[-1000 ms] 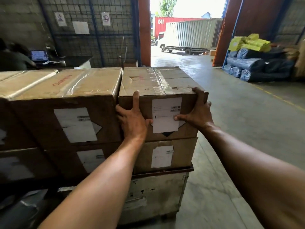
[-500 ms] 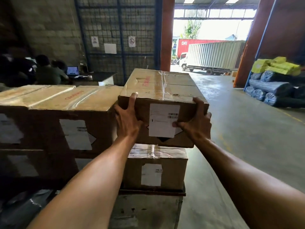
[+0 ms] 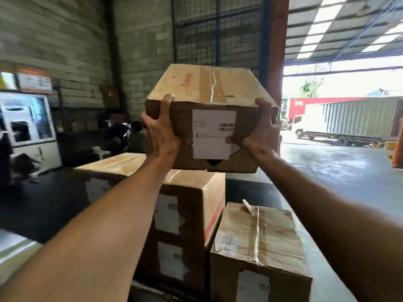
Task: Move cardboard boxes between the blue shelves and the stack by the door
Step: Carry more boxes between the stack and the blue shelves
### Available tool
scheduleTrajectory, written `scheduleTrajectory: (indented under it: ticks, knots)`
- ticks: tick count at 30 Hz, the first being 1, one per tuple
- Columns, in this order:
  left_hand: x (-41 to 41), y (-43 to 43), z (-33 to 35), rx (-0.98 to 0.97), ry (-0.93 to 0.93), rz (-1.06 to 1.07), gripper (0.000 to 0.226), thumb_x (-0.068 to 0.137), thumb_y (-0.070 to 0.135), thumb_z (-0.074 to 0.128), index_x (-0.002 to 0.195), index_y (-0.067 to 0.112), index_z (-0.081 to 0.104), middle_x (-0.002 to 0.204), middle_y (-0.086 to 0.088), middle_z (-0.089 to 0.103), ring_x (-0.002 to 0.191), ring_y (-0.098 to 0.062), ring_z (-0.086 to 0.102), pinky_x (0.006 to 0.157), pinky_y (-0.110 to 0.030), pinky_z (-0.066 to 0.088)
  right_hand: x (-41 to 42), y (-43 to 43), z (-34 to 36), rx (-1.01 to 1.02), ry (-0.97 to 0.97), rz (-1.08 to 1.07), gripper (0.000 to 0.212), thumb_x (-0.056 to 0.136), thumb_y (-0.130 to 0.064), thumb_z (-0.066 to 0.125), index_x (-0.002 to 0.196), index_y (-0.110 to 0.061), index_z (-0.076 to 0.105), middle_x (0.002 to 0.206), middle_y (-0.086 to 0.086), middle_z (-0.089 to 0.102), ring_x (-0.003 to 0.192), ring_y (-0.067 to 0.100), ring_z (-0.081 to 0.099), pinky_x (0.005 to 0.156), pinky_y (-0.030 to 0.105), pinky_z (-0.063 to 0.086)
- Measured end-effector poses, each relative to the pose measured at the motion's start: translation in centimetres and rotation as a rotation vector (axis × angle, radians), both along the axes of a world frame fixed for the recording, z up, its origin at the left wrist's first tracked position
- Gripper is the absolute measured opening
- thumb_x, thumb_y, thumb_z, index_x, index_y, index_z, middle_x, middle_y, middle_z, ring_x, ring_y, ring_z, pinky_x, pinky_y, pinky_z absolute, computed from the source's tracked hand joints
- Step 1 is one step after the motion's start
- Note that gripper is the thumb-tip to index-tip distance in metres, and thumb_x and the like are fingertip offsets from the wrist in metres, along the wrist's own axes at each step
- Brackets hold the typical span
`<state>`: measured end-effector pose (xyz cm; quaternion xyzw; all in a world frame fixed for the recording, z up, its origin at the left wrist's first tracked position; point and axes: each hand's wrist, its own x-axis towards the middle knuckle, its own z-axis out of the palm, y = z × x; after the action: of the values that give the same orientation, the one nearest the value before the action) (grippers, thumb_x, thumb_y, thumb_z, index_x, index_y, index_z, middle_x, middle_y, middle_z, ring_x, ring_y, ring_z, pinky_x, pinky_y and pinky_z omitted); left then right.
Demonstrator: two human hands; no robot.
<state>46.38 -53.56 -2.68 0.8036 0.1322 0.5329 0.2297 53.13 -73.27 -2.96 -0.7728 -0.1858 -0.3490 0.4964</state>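
Head view shows both hands gripping one cardboard box (image 3: 209,88), held in the air above the stack (image 3: 196,192): the left hand (image 3: 160,134) curls round its left corner, the right hand (image 3: 260,136) round its right. The risk, as I judge it, is that the box sits tilted and smooth board gives the palms little bite (a slip would drop it onto the stack). The boxes are brown, rectangular and slightly dented, with glossy clear tape (image 3: 214,83) and a white paper label (image 3: 213,131).

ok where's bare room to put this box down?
Bare: top of the low taped box, right of the taller stack; concrete floor beyond it. Crowded: left hand and right hand grip the lifted box over the stack.
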Motion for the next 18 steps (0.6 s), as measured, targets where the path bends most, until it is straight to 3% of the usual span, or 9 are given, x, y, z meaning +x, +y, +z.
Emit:
scheduleTrajectory:
  ticks: [4,10,13,18]
  knots:
    - [-5.8,9.0,2.0,-0.030,-0.029,0.210,0.091,0.078,0.025,0.078,0.143,0.049,0.020,0.140,-0.018,0.025,0.120,-0.039,0.043,0.086,-0.046,0.046,-2.5,10.2,1.4,-0.011,0.010,0.171,0.099,0.062,-0.042,0.089,0.134,-0.052,0.022,0.129,0.015,0.040,0.103,0.034,0.050,0.077,0.044,0.048]
    - [-16.7,19.3,1.1,-0.018,0.038,0.483,0.111,0.060,0.018,0.091,0.142,0.048,0.022,0.131,-0.018,0.031,0.116,-0.042,0.046,0.086,-0.050,0.048,-8.4,25.0,0.5,-0.030,0.075,0.467,0.103,0.059,-0.041,0.091,0.133,-0.056,0.020,0.123,0.018,0.041,0.107,0.047,0.052,0.084,0.055,0.051]
    - [-22.2,22.9,-0.2,-0.041,0.042,0.668,0.113,0.057,0.020,0.092,0.143,0.046,0.024,0.140,-0.021,0.028,0.123,-0.043,0.042,0.092,-0.050,0.045,-11.7,31.4,-0.7,-0.082,0.096,0.638,0.101,0.065,-0.039,0.089,0.136,-0.054,0.019,0.129,0.021,0.039,0.113,0.047,0.049,0.087,0.054,0.048]
    - [-30.3,25.9,-1.8,-0.175,0.079,0.953,0.115,0.056,0.014,0.092,0.142,0.049,0.024,0.139,-0.019,0.027,0.119,-0.043,0.044,0.090,-0.050,0.044,-17.8,39.3,-2.2,-0.155,0.077,0.893,0.101,0.067,-0.038,0.088,0.141,-0.050,0.020,0.134,0.020,0.037,0.116,0.045,0.046,0.090,0.051,0.045]
